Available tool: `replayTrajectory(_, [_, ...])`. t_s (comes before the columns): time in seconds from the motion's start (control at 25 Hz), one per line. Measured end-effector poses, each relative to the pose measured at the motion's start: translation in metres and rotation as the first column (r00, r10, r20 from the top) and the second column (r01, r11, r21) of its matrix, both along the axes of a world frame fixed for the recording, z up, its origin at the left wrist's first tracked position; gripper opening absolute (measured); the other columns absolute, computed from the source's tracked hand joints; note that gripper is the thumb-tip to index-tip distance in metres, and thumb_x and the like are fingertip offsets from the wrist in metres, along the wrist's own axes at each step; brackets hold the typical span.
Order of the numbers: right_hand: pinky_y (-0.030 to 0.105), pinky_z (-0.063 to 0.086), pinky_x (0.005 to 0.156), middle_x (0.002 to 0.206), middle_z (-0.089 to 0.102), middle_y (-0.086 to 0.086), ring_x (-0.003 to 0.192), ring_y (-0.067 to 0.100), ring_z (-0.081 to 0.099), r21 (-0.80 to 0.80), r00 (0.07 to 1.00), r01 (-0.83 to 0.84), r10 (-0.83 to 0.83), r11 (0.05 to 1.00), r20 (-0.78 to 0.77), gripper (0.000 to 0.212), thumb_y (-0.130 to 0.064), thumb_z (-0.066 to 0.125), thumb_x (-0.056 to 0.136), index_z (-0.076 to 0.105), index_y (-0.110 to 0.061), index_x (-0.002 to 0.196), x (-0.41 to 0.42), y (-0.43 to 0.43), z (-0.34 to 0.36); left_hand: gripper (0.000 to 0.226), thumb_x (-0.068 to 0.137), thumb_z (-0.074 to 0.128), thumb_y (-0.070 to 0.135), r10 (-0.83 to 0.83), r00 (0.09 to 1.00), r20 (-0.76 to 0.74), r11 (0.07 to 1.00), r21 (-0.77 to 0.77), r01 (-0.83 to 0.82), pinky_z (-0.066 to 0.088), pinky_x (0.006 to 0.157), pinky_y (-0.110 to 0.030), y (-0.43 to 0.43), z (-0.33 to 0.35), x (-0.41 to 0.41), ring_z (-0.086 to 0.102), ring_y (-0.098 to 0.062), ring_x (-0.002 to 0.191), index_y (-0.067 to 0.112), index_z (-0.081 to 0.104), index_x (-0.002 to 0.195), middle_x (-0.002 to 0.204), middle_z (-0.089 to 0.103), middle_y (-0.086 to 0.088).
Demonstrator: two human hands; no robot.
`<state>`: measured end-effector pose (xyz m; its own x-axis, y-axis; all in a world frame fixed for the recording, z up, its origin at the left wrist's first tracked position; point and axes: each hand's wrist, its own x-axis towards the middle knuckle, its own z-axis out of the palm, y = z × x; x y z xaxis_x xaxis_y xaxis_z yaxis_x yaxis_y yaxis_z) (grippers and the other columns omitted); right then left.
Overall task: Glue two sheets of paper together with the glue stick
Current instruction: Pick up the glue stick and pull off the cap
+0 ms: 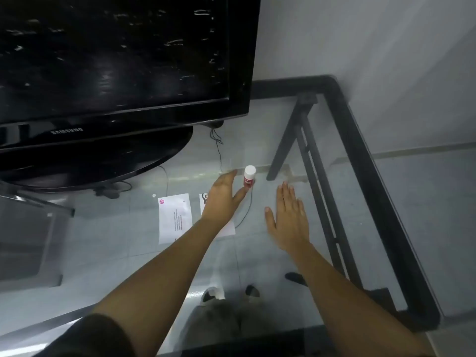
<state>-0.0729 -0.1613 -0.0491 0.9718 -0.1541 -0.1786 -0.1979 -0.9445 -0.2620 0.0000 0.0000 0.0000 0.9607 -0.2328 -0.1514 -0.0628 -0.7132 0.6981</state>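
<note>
A glass-topped counter [360, 140] with a black frame fills the view, and the tiled floor shows through it. On the far left stands a black television [116, 60] on a wide dark base.

The glue stick [249, 177] stands upright on the glass, right of the television's base, with its white cap on top and a red label around the body. The left hand [223, 195] reaches out to it. Its grip is open: the fingers extend along the left side of the stick and the thumb comes up just below the red label. The thumb tip looks to be touching or almost touching the stick, but nothing is clasped.

Two sheets of paper lie flat on the glass nearer than the glue stick. The left sheet [175, 217] is fully in sight, white with a small pink mark at its far left corner and lines of small print, too small to read. The right sheet [228, 229] lies just beside it, apart by a narrow gap, and is mostly hidden under the left wrist and forearm; a dark printed shape shows at its far edge.

The right hand [288, 222] is well to the right of the glue stick, palm down and flat over the glass, fingers straight and together. Its grip is open and holds nothing.

A thin dark cable [220, 150] runs from the television toward the papers.
</note>
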Motion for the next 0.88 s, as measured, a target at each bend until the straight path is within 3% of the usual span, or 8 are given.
replayTrajectory(0.28, [0.034, -0.009, 0.111, 0.157, -0.004, 0.004, 0.138, 0.013, -0.016, -0.062, 0.999, -0.022, 0.023, 0.998, 0.023, 0.066, -0.050, 0.013, 0.093, -0.005, -0.015, 0.145, -0.001, -0.002, -0.005, 0.032, 0.086, 0.064, 0.023, 0.041, 0.999, -0.033, 0.990, -0.135, -0.045, 0.039, 0.081, -0.023, -0.019, -0.002, 0.008, 0.059, -0.022, 0.105, 0.005, 0.054, 0.111, 0.113, 0.065, -0.012])
replayTrajectory(0.44, [0.034, -0.010, 0.111, 0.157, -0.005, 0.004, 0.140, 0.014, -0.015, -0.016, 1.000, -0.014, 0.014, 1.000, -0.022, 0.065, -0.049, 0.015, 0.094, -0.006, -0.015, 0.145, -0.001, -0.003, -0.002, 0.035, 0.093, 0.052, 0.028, 0.020, 0.996, -0.090, 0.976, -0.215, -0.039, 0.039, 0.075, -0.022, -0.015, 0.014, -0.003, 0.054, -0.016, 0.089, 0.009, 0.051, 0.123, 0.103, 0.055, -0.007])
replayTrajectory(0.52, [0.034, -0.009, 0.112, 0.157, -0.006, 0.005, 0.142, 0.017, -0.011, 0.009, 0.998, -0.016, 0.017, 1.000, -0.065, 0.066, -0.048, 0.019, 0.095, -0.006, -0.015, 0.145, 0.001, -0.004, 0.005, 0.041, 0.095, 0.047, 0.030, -0.028, 0.997, -0.076, 0.982, -0.186, 0.013, 0.036, 0.069, -0.014, -0.007, 0.027, -0.013, 0.051, -0.015, 0.090, 0.015, 0.046, 0.134, 0.104, 0.047, -0.001])
replayTrajectory(0.6, [0.037, 0.003, 0.115, 0.158, 0.005, 0.005, 0.144, 0.022, 0.004, 0.154, 0.995, 0.051, -0.037, 0.987, -0.094, 0.064, -0.046, 0.031, 0.095, 0.005, -0.016, 0.146, 0.009, -0.004, 0.022, 0.042, 0.093, 0.052, 0.030, -0.013, 0.997, -0.072, 0.977, -0.211, -0.002, 0.034, 0.068, -0.004, 0.006, 0.038, -0.022, 0.050, -0.006, 0.090, 0.019, 0.047, 0.133, 0.105, 0.048, 0.006])
replayTrajectory(0.68, [0.036, 0.030, 0.108, 0.150, 0.033, 0.004, 0.136, 0.022, 0.032, 0.483, 0.967, 0.251, -0.238, 0.838, -0.090, 0.056, -0.045, 0.040, 0.093, 0.028, -0.020, 0.141, 0.019, -0.003, 0.053, 0.029, 0.087, 0.061, 0.030, 0.071, 0.991, -0.112, 0.943, -0.316, -0.104, 0.038, 0.062, -0.001, 0.019, 0.051, -0.031, 0.053, 0.003, 0.081, 0.025, 0.056, 0.115, 0.096, 0.056, 0.013])
replayTrajectory(0.76, [0.025, 0.042, 0.091, 0.128, 0.055, -0.007, 0.117, 0.013, 0.053, 0.772, 0.933, 0.290, -0.347, 0.566, -0.096, 0.049, -0.056, 0.043, 0.086, 0.045, -0.032, 0.128, 0.024, 0.004, 0.087, 0.020, 0.083, 0.067, 0.028, 0.132, 0.982, -0.135, 0.902, -0.394, -0.175, 0.040, 0.059, -0.001, 0.029, 0.060, -0.037, 0.054, 0.010, 0.071, 0.028, 0.058, 0.101, 0.088, 0.060, 0.015])
replayTrajectory(0.8, [0.021, 0.043, 0.084, 0.117, 0.059, -0.014, 0.107, 0.006, 0.058, 0.830, 0.943, 0.244, -0.321, 0.502, -0.083, 0.049, -0.063, 0.043, 0.079, 0.050, -0.038, 0.120, 0.024, 0.009, 0.101, 0.019, 0.082, 0.068, 0.028, 0.146, 0.980, -0.138, 0.890, -0.414, -0.191, 0.040, 0.059, -0.002, 0.032, 0.064, -0.039, 0.054, 0.011, 0.070, 0.028, 0.059, 0.099, 0.087, 0.061, 0.015])
replayTrajectory(0.88, [0.016, 0.046, 0.079, 0.106, 0.060, -0.021, 0.093, -0.001, 0.062, 0.869, 0.972, 0.153, -0.230, 0.470, -0.046, 0.048, -0.068, 0.047, 0.070, 0.053, -0.043, 0.110, 0.024, 0.019, 0.120, 0.020, 0.082, 0.069, 0.027, 0.154, 0.979, -0.135, 0.882, -0.427, -0.198, 0.044, 0.062, -0.004, 0.035, 0.068, -0.040, 0.056, 0.008, 0.074, 0.026, 0.060, 0.100, 0.089, 0.063, 0.012])
